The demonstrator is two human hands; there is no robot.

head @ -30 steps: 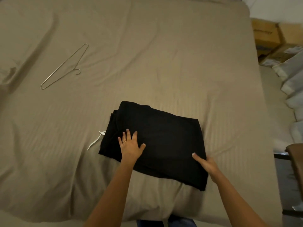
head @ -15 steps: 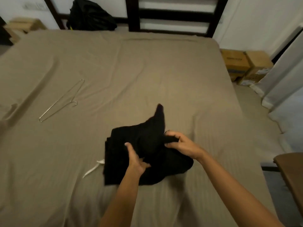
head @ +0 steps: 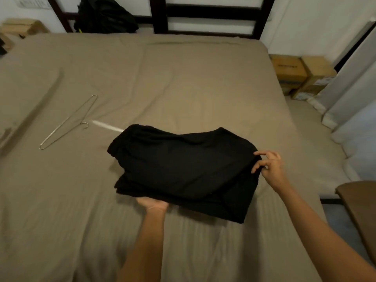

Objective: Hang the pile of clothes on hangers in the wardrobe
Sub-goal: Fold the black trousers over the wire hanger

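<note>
A black garment (head: pixel 183 167) lies partly unfolded in the middle of the tan bed (head: pixel 183 82), its upper layer spread wide over the folded layers below. A white drawstring (head: pixel 107 126) trails from its far left corner. My right hand (head: pixel 268 167) pinches the garment's right edge between thumb and fingers. My left hand (head: pixel 152 204) is at the near edge, its fingers hidden under the cloth. A thin metal wire hanger (head: pixel 67 123) lies flat on the sheet to the far left, apart from both hands.
A dark bed frame (head: pixel 203 15) stands at the head of the bed, with a black bag (head: pixel 105 16) beside it. Cardboard boxes (head: pixel 299 76) sit on the floor at right. A brown furniture edge (head: pixel 358 202) juts in near right.
The garment's top layer has been drawn out to the right by my right hand. My left hand has gone from on top of the cloth to under its near edge. The drawstring has swung to the far left.
</note>
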